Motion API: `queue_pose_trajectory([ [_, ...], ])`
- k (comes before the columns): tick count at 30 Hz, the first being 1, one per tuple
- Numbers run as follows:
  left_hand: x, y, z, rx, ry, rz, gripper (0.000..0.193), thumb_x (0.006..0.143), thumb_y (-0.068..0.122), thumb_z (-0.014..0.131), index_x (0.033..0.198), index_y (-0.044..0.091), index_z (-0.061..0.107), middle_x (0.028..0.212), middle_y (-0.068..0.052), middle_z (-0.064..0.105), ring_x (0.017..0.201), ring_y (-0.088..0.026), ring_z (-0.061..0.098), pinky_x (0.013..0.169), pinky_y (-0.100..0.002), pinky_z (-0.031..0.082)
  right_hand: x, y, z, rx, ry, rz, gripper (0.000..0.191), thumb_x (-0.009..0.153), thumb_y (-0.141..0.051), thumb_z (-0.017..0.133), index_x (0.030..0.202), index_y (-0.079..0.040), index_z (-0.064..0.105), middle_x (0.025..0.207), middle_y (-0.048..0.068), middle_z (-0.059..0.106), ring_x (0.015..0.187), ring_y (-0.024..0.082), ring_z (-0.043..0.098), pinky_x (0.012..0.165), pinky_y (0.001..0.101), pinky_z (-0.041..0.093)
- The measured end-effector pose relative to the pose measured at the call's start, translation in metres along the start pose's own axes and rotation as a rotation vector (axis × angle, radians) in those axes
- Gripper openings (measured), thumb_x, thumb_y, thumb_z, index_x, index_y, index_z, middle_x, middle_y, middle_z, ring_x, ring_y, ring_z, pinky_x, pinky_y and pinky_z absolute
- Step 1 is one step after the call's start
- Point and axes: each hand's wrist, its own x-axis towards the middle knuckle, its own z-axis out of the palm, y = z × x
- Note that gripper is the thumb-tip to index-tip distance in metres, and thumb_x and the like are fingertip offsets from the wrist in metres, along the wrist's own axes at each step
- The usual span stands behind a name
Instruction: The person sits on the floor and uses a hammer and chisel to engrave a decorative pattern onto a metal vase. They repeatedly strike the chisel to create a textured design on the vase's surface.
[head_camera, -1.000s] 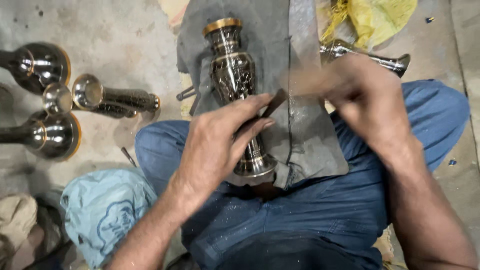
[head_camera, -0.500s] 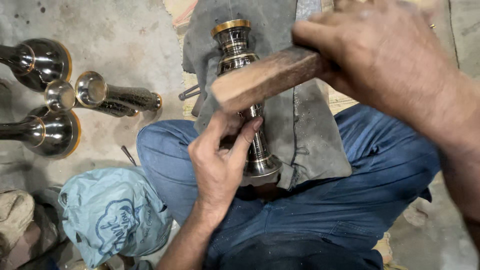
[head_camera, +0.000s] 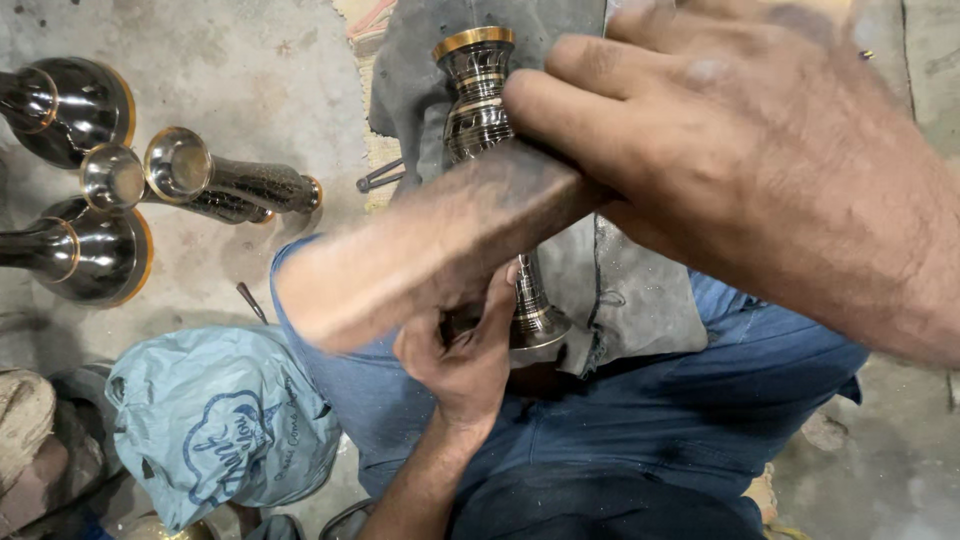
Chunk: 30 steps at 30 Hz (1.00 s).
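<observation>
Wooden mallet (head_camera: 430, 250) gripped in right hand (head_camera: 760, 170) (blurred); left hand (head_camera: 465, 360) clasps engraved vase (head_camera: 490, 150).

The vase (head_camera: 480, 110) is dark metal, engraved with fine silvery lines, its rim gold. It lies on a grey cloth (head_camera: 640, 290) over blue trousers (head_camera: 690, 420). The mallet (head_camera: 430, 250) is dusty brown wood. The bag (head_camera: 215, 420) is pale blue with darker print. The floor (head_camera: 270, 90) is mottled grey.

Floor (head_camera: 260, 60): bare grey concrete, stained and dusty.
Left edge: dark metal vases with gold rims (head_camera: 75, 180) lying on the floor.
Lower left: pale blue plastic bag (head_camera: 215, 425).
Light: even, soft.
</observation>
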Motion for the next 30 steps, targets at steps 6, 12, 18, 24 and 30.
queue_pose_trajectory([
  [6, -0.006, -0.01, 0.002, -0.245, -0.016, -0.002, 0.014, 0.097, -0.006, 0.079, 0.11, -0.004, 0.073, 0.109, -0.017, 0.077, 0.104, -0.024, 0.076, 0.093, -0.032, 0.063, 0.007, 0.0, -0.009, -0.229, 0.002, -0.041, 0.025, 0.082, -0.039, 0.07, 0.105, -0.029, 0.069, 0.094, -0.012, 0.07, 0.093, 0.006, 0.068, 0.084, 0.0279, 0.056],
  [12, 0.0, -0.008, -0.004, -0.33, -0.135, -0.146, 0.018, 0.094, -0.012, 0.075, 0.111, -0.007, 0.074, 0.107, -0.019, 0.078, 0.099, -0.022, 0.078, 0.087, -0.031, 0.066, 0.016, -0.001, -0.011, -0.056, 0.001, -0.017, 0.018, 0.087, -0.03, 0.073, 0.103, -0.022, 0.072, 0.088, -0.006, 0.068, 0.089, 0.011, 0.069, 0.08, 0.0272, 0.057],
  [18, 0.009, 0.0, -0.002, -0.189, -0.081, -0.112, 0.023, 0.088, -0.003, 0.087, 0.103, -0.003, 0.07, 0.088, -0.009, 0.079, 0.073, -0.01, 0.073, 0.063, -0.021, 0.055, 0.021, -0.004, -0.017, -0.035, -0.037, 0.011, 0.017, 0.091, -0.033, 0.072, 0.102, -0.022, 0.071, 0.087, -0.005, 0.069, 0.085, 0.01, 0.069, 0.075, 0.0269, 0.055],
  [24, 0.017, 0.009, -0.001, -0.216, -0.087, -0.08, 0.03, 0.091, 0.004, 0.088, 0.093, 0.004, 0.058, 0.084, -0.006, 0.076, 0.073, -0.008, 0.07, 0.067, -0.023, 0.056, 0.018, -0.005, -0.008, -0.006, -0.07, 0.042, 0.02, 0.087, -0.031, 0.071, 0.103, -0.018, 0.07, 0.083, -0.002, 0.068, 0.078, 0.013, 0.069, 0.069, 0.0283, 0.055],
  [30, 0.034, 0.015, -0.006, -0.262, -0.193, -0.118, 0.027, 0.089, 0.003, 0.088, 0.101, 0.001, 0.064, 0.087, -0.009, 0.076, 0.076, -0.013, 0.072, 0.07, -0.026, 0.059, 0.006, 0.006, 0.016, 0.197, -0.186, 0.126, 0.02, 0.093, -0.024, 0.076, 0.106, -0.011, 0.069, 0.081, 0.003, 0.067, 0.073, 0.018, 0.069, 0.065, 0.0331, 0.054],
])
